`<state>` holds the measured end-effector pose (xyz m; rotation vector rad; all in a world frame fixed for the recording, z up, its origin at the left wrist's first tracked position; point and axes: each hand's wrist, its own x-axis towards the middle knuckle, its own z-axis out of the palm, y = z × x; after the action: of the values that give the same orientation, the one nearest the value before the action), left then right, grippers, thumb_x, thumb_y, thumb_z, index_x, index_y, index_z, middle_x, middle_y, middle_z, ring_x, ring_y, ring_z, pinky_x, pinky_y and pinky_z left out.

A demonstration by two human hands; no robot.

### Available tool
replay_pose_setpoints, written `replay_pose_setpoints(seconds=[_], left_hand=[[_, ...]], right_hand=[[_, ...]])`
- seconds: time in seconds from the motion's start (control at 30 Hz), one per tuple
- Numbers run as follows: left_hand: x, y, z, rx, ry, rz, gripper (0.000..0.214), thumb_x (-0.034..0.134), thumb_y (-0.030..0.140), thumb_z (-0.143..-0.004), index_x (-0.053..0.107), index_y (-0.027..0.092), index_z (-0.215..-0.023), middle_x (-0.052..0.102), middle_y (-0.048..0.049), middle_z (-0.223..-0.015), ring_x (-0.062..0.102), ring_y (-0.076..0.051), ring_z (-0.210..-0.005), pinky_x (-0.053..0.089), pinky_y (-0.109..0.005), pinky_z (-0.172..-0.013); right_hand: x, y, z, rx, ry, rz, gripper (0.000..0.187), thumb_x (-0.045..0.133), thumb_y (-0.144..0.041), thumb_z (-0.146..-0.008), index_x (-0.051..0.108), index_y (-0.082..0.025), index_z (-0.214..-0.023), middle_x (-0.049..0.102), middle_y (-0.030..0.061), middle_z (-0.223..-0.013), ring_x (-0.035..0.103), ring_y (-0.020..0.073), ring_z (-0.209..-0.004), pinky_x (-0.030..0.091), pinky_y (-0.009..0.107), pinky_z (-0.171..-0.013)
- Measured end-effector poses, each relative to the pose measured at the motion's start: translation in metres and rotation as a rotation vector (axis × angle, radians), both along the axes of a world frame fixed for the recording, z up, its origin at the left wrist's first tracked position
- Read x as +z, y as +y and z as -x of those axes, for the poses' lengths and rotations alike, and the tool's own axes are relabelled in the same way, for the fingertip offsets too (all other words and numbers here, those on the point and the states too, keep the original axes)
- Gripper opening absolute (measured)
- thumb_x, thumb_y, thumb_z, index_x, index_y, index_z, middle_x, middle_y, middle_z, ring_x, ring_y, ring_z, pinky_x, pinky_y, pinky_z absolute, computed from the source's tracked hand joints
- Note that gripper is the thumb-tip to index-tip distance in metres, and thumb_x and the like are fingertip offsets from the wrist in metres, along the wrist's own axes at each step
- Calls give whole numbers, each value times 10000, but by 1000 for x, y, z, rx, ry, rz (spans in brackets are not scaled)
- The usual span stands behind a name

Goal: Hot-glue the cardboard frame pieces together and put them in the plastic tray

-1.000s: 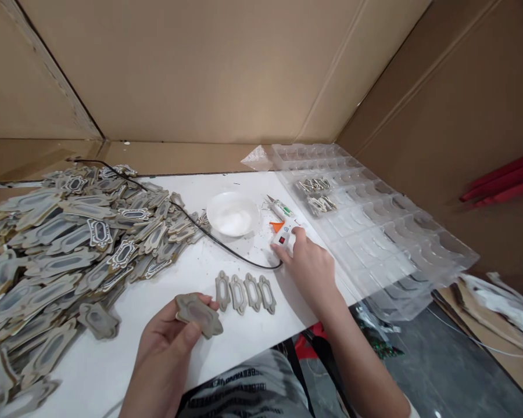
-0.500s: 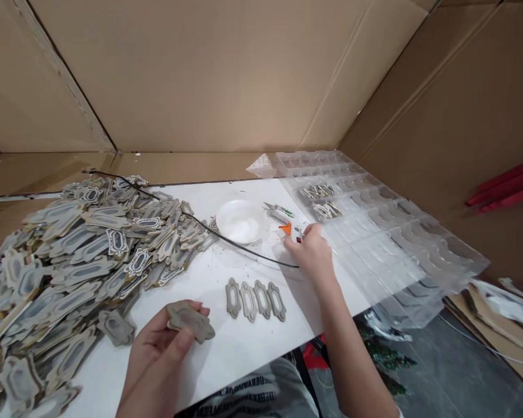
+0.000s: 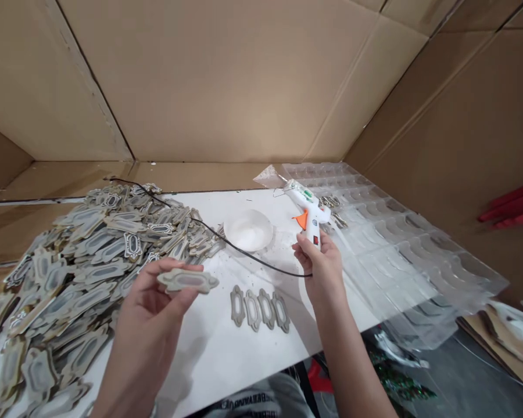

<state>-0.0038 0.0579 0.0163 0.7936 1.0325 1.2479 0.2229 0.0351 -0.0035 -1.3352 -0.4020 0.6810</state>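
My left hand (image 3: 150, 316) pinches a grey ornate frame-shaped piece (image 3: 187, 280) above the white table (image 3: 226, 342), thumb under it and fingers on top. My right hand (image 3: 321, 266) is wrapped round the handle of a white glue gun (image 3: 308, 208) with an orange trigger, lifted off the table with its nozzle pointing up and to the left. Its black cord (image 3: 226, 241) trails left across the table. Several similar frame pieces (image 3: 259, 309) lie in a row between my hands.
A big heap of the grey pieces (image 3: 82, 267) covers the table's left side. A white bowl (image 3: 248, 230) stands behind the row. Clear plastic blister trays (image 3: 401, 249) spread to the right, a few metal parts in them. Cardboard walls (image 3: 226, 75) close the back and right.
My right hand has picked the glue gun up from the table and raised it. My left hand has lifted the grey piece higher and toward the middle.
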Motion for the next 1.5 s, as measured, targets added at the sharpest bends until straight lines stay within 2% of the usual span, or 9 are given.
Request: replay_pose_setpoints(seconds=[0.1, 0.3, 0.47, 0.67, 0.87, 0.97, 1.1, 1.27, 1.5], left_hand=[[17, 15, -3, -40, 63, -124, 441, 914, 255, -501, 576, 204, -780, 741, -6, -819, 670, -122, -719, 539, -190, -645], [36, 42, -10, -54, 195, -358, 399, 871, 232, -589, 578, 187, -856, 715, -5, -861, 651, -97, -713, 521, -161, -586], [23, 59, -5, -80, 288, -399, 404, 881, 256, -585, 606, 179, -871, 705, -7, -853, 658, -113, -700, 554, -186, -580], [8, 56, -1, -76, 401, -526, 354, 843, 243, -641, 603, 195, -898, 699, -3, -847, 685, -138, -805, 559, -177, -612], [-7, 46, 0, 54, 498, -673, 376, 825, 259, -670, 575, 232, -949, 714, -11, -908, 709, -167, -905, 577, -272, -861], [-12, 42, 3, 109, 563, -733, 375, 811, 240, -691, 575, 239, -982, 697, -11, -940, 706, -168, -934, 567, -271, -891], [-17, 39, 6, 138, 634, -807, 416, 796, 216, -717, 570, 243, -1066, 693, -16, -983, 708, -173, -932, 577, -298, -893], [-23, 40, 9, 196, 779, -960, 444, 796, 178, -721, 602, 254, -1114, 716, -8, -960, 720, -194, -892, 607, -350, -845], [-6, 38, 7, 211, 1025, -1226, 163, 742, 90, -766, 666, 215, -837, 743, 3, -910, 702, -104, -730, 549, -175, -542]], right_hand=[[13, -3, -1, 100, 58, -79, 452, 855, -330, -542, 574, -196, -870, 626, -41, -778, 595, 78, -593, 485, 186, -538], [24, -1, -13, 228, -145, -156, 344, 799, -344, -634, 512, -211, -770, 580, -65, -630, 519, 84, -518, 451, 223, -525], [25, 5, -19, 261, -302, -124, 291, 779, -395, -651, 610, -191, -771, 625, -25, -622, 546, 122, -558, 447, 242, -517], [30, 5, -12, 437, -467, -62, 272, 760, -329, -671, 727, -206, -911, 735, 36, -932, 649, 193, -782, 536, 309, -668], [21, 4, -14, 581, -647, 53, 192, 681, -392, -791, 682, -203, -822, 642, 5, -705, 563, 157, -623, 465, 265, -541], [18, 5, -15, 632, -829, -13, 211, 652, -329, -813, 562, -210, -664, 556, -21, -634, 527, 143, -597, 442, 256, -546], [16, 2, -15, 647, -928, -73, 190, 651, -214, -801, 526, -209, -659, 584, -12, -731, 547, 117, -583, 437, 229, -528], [12, -5, -11, 774, -1038, -230, 74, 620, -220, -862, 690, -204, -880, 734, 66, -922, 688, 179, -763, 527, 269, -675], [14, -9, -6, 848, -1073, -218, 228, 507, -270, -955, 725, -202, -946, 766, 97, -971, 697, 206, -807, 526, 318, -708]])
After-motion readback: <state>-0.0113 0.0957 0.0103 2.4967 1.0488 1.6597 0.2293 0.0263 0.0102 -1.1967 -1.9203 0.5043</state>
